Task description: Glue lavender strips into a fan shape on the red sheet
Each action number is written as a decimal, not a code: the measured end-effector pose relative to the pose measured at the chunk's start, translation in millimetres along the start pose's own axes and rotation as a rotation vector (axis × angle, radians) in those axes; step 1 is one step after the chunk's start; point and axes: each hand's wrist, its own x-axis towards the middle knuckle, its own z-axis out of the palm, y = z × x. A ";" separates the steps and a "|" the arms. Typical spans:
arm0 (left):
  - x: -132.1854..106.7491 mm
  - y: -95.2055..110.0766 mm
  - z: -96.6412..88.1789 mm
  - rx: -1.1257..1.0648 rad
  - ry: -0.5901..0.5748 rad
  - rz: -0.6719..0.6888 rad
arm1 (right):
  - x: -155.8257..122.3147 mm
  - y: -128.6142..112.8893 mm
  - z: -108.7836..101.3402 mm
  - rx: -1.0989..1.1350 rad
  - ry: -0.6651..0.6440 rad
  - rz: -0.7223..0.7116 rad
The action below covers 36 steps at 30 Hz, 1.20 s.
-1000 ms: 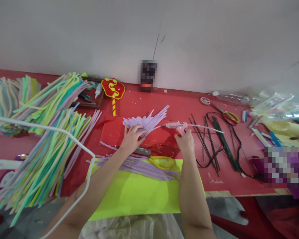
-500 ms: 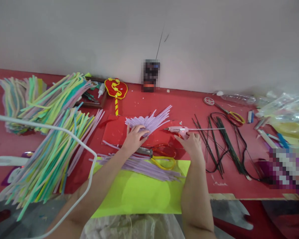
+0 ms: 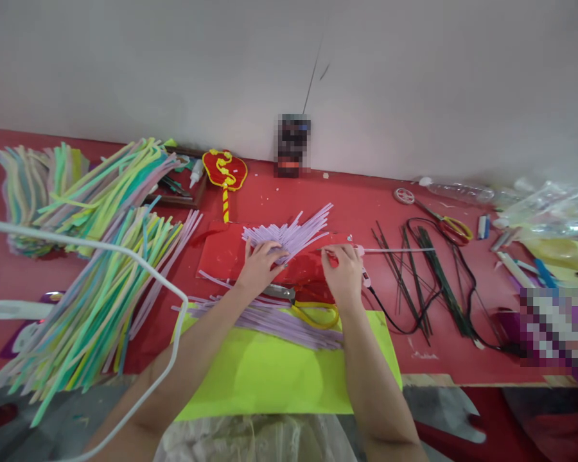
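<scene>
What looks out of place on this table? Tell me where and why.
The multicoloured chenille stems at lower left look askew: several ends jut past the front edge of the red table instead of lying on it.

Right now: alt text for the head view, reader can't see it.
A person's left hand rests on a fan of lavender strips while the right hand covers part of a pink glue gun over a red table. Scissors and loose lavender strips lie nearer the person, multicoloured strips left, dark stems right.
</scene>
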 end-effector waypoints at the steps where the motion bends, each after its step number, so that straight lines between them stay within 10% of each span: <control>1: 0.0 0.0 0.0 -0.004 0.004 0.001 | -1.2 -3.3 3.1 0.023 -0.038 -0.047; 16: -0.6 -1.7 -0.3 -0.059 0.046 -0.002 | -10.9 -18.9 17.6 0.080 -0.356 -0.252; 31: 0.0 0.2 -2.9 -0.052 -0.017 -0.032 | 10.6 6.4 -8.5 0.055 -0.169 -0.074; 36: -0.4 -0.8 -1.6 -0.041 -0.019 -0.030 | 48.0 22.6 -13.3 -0.049 -0.410 -0.141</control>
